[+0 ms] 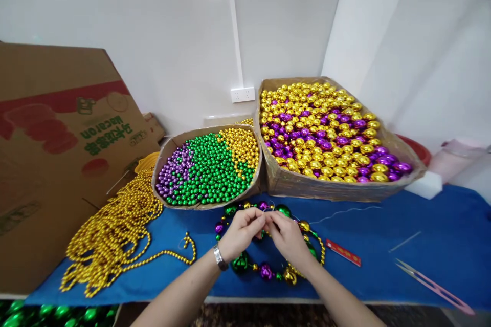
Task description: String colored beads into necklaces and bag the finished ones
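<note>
My left hand [241, 234] and my right hand [287, 237] meet fingertip to fingertip over a bead necklace [264, 269] of green, purple and gold balls lying in a loop on the blue table cover [422, 245]. Both hands are closed in a pinch at the top of the loop, on the necklace's thin string near a purple bead [263, 206]. A metal watch sits on my left wrist. A thin thread [345, 211] trails from the pinch toward the right.
Behind the hands stand a small cardboard tray [209, 166] of purple, green and gold beads and a larger tray [322, 130] of gold and purple balls. Gold bead strands [111, 235] are heaped at left beside a cardboard box [49, 153]. A red strip [343, 253] and pink snips [433, 283] lie right.
</note>
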`<state>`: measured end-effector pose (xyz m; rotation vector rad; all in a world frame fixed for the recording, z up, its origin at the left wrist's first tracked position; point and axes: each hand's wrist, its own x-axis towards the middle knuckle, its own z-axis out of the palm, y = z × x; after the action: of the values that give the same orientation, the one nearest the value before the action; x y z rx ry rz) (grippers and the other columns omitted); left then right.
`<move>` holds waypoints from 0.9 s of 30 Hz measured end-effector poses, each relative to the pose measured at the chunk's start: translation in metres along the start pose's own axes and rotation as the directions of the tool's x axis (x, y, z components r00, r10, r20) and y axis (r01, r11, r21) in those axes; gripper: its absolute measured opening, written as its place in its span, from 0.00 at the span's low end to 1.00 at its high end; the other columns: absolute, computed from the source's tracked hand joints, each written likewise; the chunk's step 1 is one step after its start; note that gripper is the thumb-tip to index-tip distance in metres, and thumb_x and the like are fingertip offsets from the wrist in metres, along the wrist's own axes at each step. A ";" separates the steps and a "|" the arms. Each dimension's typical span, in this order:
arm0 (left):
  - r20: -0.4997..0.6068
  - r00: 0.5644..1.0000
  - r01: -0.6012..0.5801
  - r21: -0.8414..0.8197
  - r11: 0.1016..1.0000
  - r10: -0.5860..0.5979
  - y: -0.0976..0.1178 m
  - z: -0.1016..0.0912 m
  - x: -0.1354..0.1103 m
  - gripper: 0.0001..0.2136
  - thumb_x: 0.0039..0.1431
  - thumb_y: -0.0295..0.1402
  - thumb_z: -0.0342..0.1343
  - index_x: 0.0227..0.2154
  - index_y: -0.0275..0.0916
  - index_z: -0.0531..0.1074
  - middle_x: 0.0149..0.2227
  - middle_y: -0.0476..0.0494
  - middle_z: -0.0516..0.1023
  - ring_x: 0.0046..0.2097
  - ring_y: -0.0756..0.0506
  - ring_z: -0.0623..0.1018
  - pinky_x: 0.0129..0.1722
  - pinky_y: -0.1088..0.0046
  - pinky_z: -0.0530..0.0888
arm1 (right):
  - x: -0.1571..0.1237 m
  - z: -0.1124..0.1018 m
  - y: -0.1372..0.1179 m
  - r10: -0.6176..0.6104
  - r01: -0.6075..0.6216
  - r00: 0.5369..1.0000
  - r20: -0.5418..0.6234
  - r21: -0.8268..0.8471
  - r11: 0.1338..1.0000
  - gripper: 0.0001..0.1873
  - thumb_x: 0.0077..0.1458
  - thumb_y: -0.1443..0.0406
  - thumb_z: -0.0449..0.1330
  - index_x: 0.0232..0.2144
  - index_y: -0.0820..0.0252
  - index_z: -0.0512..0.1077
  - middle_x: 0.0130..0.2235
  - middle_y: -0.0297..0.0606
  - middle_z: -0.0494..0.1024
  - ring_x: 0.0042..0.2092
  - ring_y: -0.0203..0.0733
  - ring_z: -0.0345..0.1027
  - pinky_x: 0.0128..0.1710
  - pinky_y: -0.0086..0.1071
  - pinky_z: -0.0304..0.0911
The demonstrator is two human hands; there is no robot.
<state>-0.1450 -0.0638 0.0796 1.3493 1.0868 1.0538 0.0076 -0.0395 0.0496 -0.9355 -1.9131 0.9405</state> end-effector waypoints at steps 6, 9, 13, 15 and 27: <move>-0.059 0.996 -0.054 0.227 0.972 0.070 0.001 -0.005 -0.001 0.15 0.59 0.42 0.48 0.33 0.36 0.72 0.26 0.46 0.72 0.27 0.50 0.68 0.29 0.74 0.64 | -0.008 -0.035 -0.007 0.071 -0.073 0.997 0.030 0.100 0.992 0.11 0.55 0.58 0.57 0.25 0.57 0.73 0.27 0.33 0.72 0.30 0.38 0.65 0.30 0.29 0.58; -0.099 0.972 -0.157 0.408 0.899 0.214 0.002 -0.005 -0.005 0.11 0.60 0.39 0.49 0.30 0.39 0.72 0.30 0.44 0.72 0.32 0.47 0.69 0.35 0.72 0.63 | -0.013 -0.038 -0.004 0.119 -0.113 0.993 -0.013 0.225 0.968 0.13 0.55 0.57 0.57 0.24 0.57 0.70 0.25 0.32 0.70 0.29 0.37 0.64 0.29 0.29 0.59; -0.235 0.951 -0.123 0.298 0.946 0.198 -0.001 -0.005 -0.009 0.10 0.58 0.38 0.52 0.25 0.39 0.70 0.31 0.44 0.71 0.35 0.46 0.67 0.36 0.72 0.63 | -0.012 -0.030 0.005 0.169 -0.107 0.982 -0.090 0.473 0.874 0.17 0.62 0.53 0.43 0.28 0.55 0.62 0.34 0.37 0.71 0.37 0.41 0.69 0.33 0.35 0.65; -0.245 0.969 -0.037 0.000 0.999 0.036 -0.006 -0.003 -0.010 0.12 0.57 0.40 0.52 0.23 0.38 0.67 0.31 0.44 0.71 0.29 0.49 0.65 0.28 0.74 0.61 | -0.008 -0.027 0.010 0.194 -0.091 0.973 -0.128 0.561 0.823 0.18 0.63 0.52 0.39 0.29 0.54 0.59 0.31 0.36 0.69 0.36 0.41 0.69 0.34 0.38 0.66; -0.094 0.994 0.016 -0.310 0.951 -0.047 -0.017 0.001 -0.020 0.13 0.58 0.41 0.52 0.25 0.37 0.63 0.29 0.45 0.71 0.26 0.52 0.66 0.25 0.77 0.63 | -0.018 -0.036 0.005 0.222 -0.177 0.974 -0.043 0.465 0.868 0.13 0.58 0.53 0.52 0.30 0.55 0.62 0.20 0.24 0.53 0.23 0.33 0.55 0.28 0.30 0.59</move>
<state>-0.1487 -0.0830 0.0624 1.0348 0.9656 1.2230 0.0478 -0.0434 0.0547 -0.8803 -1.4332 1.3726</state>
